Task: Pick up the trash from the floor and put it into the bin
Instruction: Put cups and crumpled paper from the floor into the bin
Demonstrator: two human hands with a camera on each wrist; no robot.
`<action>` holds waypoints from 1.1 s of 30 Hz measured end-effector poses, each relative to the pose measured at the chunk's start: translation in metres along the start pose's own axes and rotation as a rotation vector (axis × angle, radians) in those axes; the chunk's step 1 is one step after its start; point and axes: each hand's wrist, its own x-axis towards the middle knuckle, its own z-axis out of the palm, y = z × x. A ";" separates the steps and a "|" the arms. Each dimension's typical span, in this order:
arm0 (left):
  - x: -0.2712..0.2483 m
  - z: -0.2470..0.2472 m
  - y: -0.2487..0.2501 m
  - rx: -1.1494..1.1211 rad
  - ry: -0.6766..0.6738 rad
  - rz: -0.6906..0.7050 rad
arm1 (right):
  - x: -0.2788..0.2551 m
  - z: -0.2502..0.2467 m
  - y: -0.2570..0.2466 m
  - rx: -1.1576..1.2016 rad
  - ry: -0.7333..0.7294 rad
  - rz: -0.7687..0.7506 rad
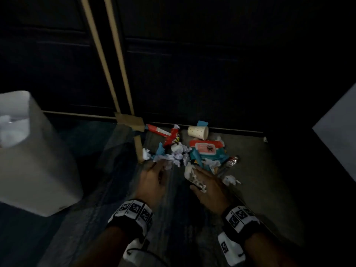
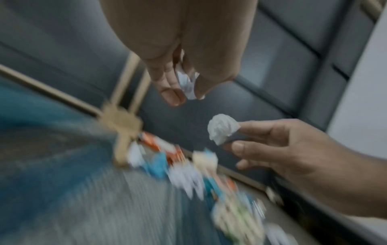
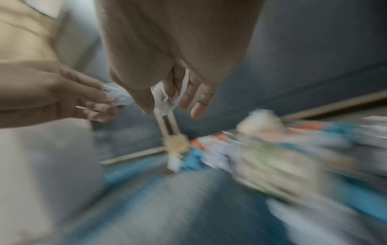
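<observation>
Tan tape strips (image 1: 123, 120) crossing on dark wall and floor.

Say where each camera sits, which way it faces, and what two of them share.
Head: worn on the head, facing down at the trash pile, the white bin and both hands.
Left wrist: looks along the left hand, which pinches a paper scrap; the right hand shows too.
Right wrist: looks along the right hand, which holds a white tissue.
Shared: both wrist views show both hands and the blurred pile.

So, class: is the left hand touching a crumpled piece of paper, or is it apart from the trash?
Touching. The left wrist view shows the left hand pinching a crumpled white paper between thumb and fingertips.
</observation>
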 end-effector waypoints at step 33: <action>-0.022 -0.311 -0.090 0.585 0.393 -0.470 | 0.143 0.109 -0.314 0.223 -0.002 -0.693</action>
